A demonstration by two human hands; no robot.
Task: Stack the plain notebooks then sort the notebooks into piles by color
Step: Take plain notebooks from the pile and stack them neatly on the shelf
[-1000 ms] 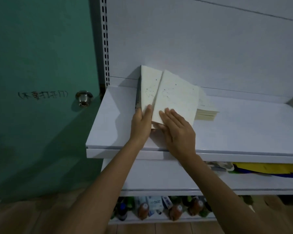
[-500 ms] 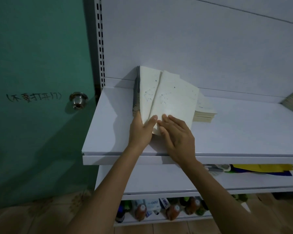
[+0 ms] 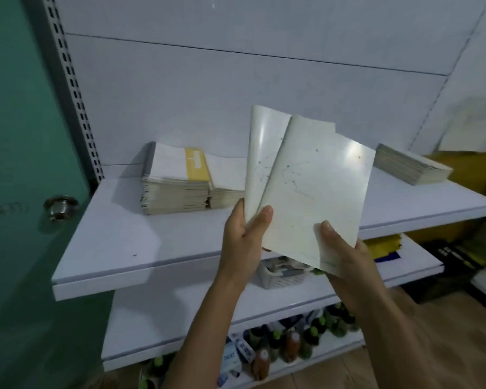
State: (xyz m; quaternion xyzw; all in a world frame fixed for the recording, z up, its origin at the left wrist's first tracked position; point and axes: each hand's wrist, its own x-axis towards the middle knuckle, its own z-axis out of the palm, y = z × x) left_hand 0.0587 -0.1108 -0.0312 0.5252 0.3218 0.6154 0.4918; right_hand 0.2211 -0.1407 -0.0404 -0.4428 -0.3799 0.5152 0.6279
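— Pinching the lower end of the rear pale notebook (image 3: pixel 260 153): left hand (image 3: pixel 240 242), thumb in front, other fingers behind.
— And the right hand (image 3: pixel 345 259)?
— Gripping the bottom edge of the front pale notebook (image 3: pixel 317 197), thumb on the cover, fingers hidden behind. Both held up in the air, fanned and overlapping.
— Beyond the fingers?
— Left of the left hand, on the white shelf (image 3: pixel 152 242), a yellow-banded stack (image 3: pixel 177 178); just beside it, a second stack (image 3: pixel 225 192). Well right of the right hand, a third stack (image 3: pixel 410 164). Below the wrists, a white basket (image 3: pixel 281 276); lower still, bottles (image 3: pixel 292 341). Far left, a green door (image 3: pixel 17 136) with a metal knob (image 3: pixel 59 207).
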